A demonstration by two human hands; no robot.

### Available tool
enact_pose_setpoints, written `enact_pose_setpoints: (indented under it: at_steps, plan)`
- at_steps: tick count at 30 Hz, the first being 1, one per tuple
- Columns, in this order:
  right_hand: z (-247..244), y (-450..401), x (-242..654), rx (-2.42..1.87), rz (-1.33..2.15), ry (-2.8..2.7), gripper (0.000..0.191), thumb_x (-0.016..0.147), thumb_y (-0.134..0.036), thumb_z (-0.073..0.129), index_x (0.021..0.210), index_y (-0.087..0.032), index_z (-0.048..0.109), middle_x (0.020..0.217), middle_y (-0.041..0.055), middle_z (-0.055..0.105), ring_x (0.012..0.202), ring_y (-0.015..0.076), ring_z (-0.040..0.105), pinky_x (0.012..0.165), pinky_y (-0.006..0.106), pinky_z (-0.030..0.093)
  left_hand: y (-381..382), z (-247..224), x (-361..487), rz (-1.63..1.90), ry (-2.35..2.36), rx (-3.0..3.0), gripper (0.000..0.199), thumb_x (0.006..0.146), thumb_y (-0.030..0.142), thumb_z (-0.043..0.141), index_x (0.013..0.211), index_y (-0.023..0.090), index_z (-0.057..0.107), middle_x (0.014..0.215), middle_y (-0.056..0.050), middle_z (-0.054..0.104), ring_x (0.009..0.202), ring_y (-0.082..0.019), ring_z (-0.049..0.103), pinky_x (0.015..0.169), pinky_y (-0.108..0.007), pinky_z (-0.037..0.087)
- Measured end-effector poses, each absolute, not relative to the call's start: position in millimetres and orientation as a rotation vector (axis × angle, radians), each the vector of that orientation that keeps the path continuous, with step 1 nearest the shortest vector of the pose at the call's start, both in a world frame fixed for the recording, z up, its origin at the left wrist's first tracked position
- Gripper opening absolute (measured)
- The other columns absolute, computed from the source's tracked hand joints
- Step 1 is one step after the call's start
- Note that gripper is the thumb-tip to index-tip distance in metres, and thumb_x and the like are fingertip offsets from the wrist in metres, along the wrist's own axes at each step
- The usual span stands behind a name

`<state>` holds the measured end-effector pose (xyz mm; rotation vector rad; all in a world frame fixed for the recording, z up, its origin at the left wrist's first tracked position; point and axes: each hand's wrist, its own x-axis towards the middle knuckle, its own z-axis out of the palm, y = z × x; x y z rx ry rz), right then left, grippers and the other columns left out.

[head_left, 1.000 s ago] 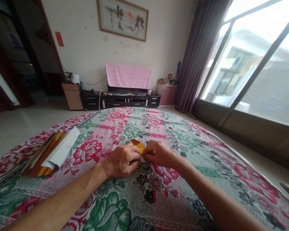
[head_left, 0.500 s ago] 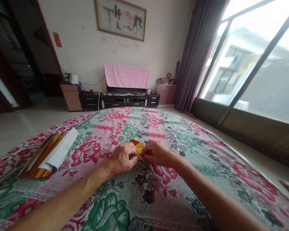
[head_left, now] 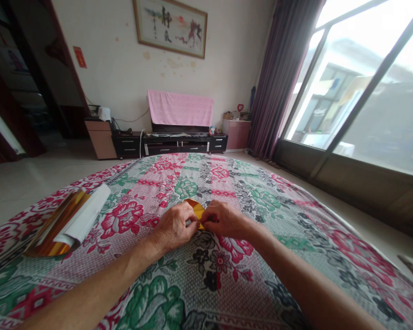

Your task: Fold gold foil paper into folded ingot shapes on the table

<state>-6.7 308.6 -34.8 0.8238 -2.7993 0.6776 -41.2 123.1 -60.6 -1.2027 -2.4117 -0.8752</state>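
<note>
A small piece of shiny gold paper [head_left: 197, 209] lies between my hands near the middle of the flowered tablecloth. My left hand [head_left: 179, 224] pinches its near left edge between thumb and fingers. From the other side, my right hand [head_left: 223, 219] pinches the same piece, and the fingertips of both hands nearly meet. Much of the paper is hidden behind my fingers, so its full shape cannot be made out.
To the left lies a stack of gold paper sheets [head_left: 55, 233] with curled white sheets [head_left: 84, 215] on it. The patterned tablecloth [head_left: 151, 298] covers a round-edged table. Beyond stand a low black cabinet [head_left: 179, 144] and a pink cloth [head_left: 181, 107] draped over something.
The near edge of the gold paper between my fingertips, pale before, now shows gold. Both hands stay in almost the same place, still pinching, while the view shifts slightly.
</note>
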Motion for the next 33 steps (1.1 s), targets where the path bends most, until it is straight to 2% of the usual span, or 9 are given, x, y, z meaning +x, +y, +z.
enact_pose_setpoints:
  at_steps: [20,33]
  plan:
    - [-36.0,308.7,-5.3,0.811,0.700,-2.790,0.019,0.070,-0.011,0.055,0.079,-0.015,0.070,0.073,0.0024,0.060,0.067,0.0104,0.049,0.061,0.022,0.035,125.8,-61.8,-40.8,-0.859,-2.410,-1.176,0.014,0.077,0.020,0.053,0.064,0.016,0.057,0.071,-0.003,0.057,0.073,-0.014,0.052,0.067,-0.027,0.040]
    - [-34.5,306.8,-4.7,0.803,0.688,-2.789,0.017,0.069,-0.010,0.055,0.076,-0.014,0.070,0.072,0.0028,0.060,0.067,0.0102,0.048,0.061,0.022,0.036,126.8,-62.9,-39.1,-0.800,-2.446,-1.139,0.011,0.077,0.017,0.053,0.066,0.017,0.055,0.073,-0.003,0.054,0.072,-0.014,0.052,0.067,-0.027,0.040]
